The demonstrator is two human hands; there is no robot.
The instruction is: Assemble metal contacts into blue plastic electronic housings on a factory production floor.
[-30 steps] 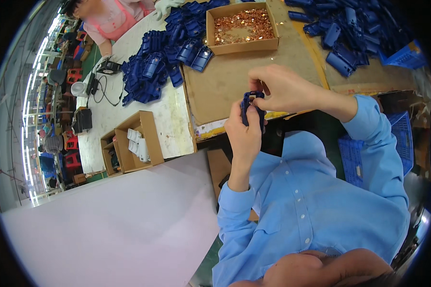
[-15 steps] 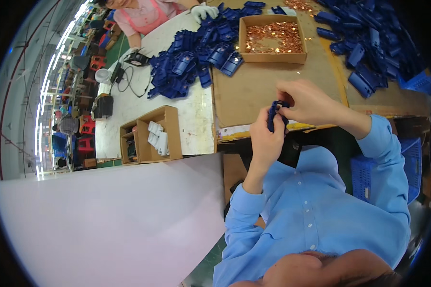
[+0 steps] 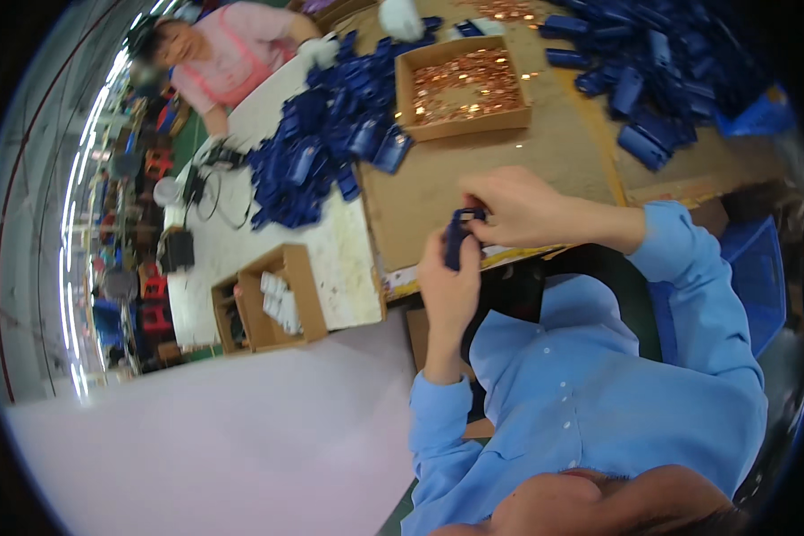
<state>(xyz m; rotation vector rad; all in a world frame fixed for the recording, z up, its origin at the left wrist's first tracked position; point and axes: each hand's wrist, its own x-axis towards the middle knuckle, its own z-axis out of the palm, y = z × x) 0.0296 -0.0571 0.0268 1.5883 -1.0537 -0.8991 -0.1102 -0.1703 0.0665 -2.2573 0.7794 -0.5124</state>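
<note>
My left hand (image 3: 449, 284) is closed around a dark blue plastic housing (image 3: 455, 241), which stands roughly upright over the near edge of the cardboard-covered bench. At the housing's upper end, the thumb and fingers of my right hand (image 3: 516, 207) are pinched together and touch it. A small light spot shows there, but whether it is a separate piece between the fingertips is too small to tell. Beyond my hands lies an open cardboard box (image 3: 473, 130) of small copper-coloured metal pieces. A large heap of similar blue housings (image 3: 317, 147) is to its left.
More blue housings (image 3: 639, 80) are piled at the far right beside a blue crate (image 3: 755, 114). A divided cardboard box (image 3: 305, 295) with white parts sits on the white table at left. Across the table, a person in pink (image 3: 241, 49) wears white gloves. Another blue crate (image 3: 755, 268) stands at my right.
The view has shifted, so the bench and boxes sit lower and further left. My hands keep hold of the same housing. The person opposite shows more fully, and a gloved hand has moved.
</note>
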